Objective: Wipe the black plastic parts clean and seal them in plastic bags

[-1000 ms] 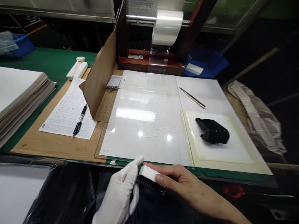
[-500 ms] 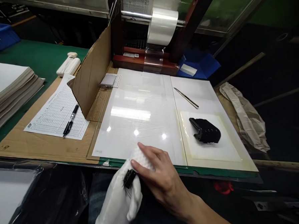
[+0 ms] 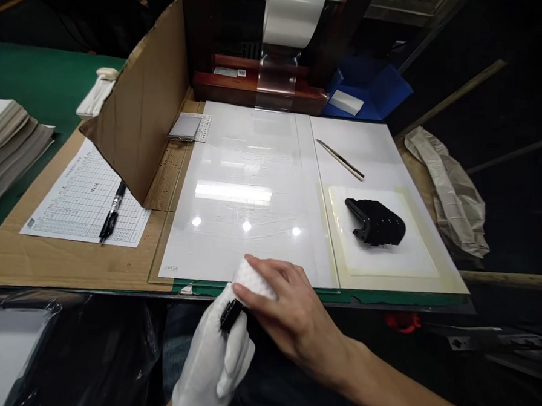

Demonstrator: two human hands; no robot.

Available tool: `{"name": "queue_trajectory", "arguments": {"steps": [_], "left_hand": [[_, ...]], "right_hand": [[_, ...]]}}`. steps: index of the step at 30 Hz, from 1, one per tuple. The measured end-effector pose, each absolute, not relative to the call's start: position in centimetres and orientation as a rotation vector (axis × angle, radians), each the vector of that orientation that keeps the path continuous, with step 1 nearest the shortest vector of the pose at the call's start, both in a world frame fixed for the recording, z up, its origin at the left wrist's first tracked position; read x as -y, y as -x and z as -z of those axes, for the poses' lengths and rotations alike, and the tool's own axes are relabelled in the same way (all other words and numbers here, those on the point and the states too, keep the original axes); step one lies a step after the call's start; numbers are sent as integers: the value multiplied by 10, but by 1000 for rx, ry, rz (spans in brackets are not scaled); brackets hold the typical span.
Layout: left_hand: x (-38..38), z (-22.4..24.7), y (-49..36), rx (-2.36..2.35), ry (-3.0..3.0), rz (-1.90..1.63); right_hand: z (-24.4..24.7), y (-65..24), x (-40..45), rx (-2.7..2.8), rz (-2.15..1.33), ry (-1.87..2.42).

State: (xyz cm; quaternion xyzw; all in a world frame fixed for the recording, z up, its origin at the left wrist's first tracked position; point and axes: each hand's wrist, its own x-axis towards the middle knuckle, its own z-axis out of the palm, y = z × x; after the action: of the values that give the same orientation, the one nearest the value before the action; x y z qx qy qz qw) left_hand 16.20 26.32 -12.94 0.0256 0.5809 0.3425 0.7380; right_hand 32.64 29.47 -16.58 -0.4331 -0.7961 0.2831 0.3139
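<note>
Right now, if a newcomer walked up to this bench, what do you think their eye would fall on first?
Probably the glossy white panel across the middle of the bench, with a black ribbed part on a white pad to its right. At the near edge, the white-gloved left hand holds a small black piece, and the bare right hand grips a white foam block. A roll of clear film stands beyond the panel.

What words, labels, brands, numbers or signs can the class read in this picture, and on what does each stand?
Nothing here can be read for certain.
White printed grid form: heading and entries too blurred to read.
White sticker on the reddish-brown machine base: too small to read.
Small white label on the glossy white sheet: too small to read.
</note>
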Motion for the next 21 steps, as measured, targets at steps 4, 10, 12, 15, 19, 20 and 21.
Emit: {"name": "queue_trajectory", "arguments": {"steps": [4,10,12,15,19,20,21], "left_hand": [[-260,134,-160,-1276,-36,-745],[-262,130,-163,-1379,20,-697],[-262,130,-163,-1369,16,-698],[-258,136,-158,-1360,29,-708],[-247,149,-146,-1474,-32,-749],[-244,151,-144,-1509,-72,-763],[-242,152,-143,-1529,-112,-767]], "right_hand": [[164,-326,-293,2020,-808,1238],[165,-331,-295,2019,-826,1244],[165,-333,-296,2082,-838,1176],[164,-336,-297,2078,-853,1211],[159,-341,-299,2097,-956,1141],[156,-344,-301,2081,-1042,1109],[153,-347,-303,2022,-1165,1111]]}}
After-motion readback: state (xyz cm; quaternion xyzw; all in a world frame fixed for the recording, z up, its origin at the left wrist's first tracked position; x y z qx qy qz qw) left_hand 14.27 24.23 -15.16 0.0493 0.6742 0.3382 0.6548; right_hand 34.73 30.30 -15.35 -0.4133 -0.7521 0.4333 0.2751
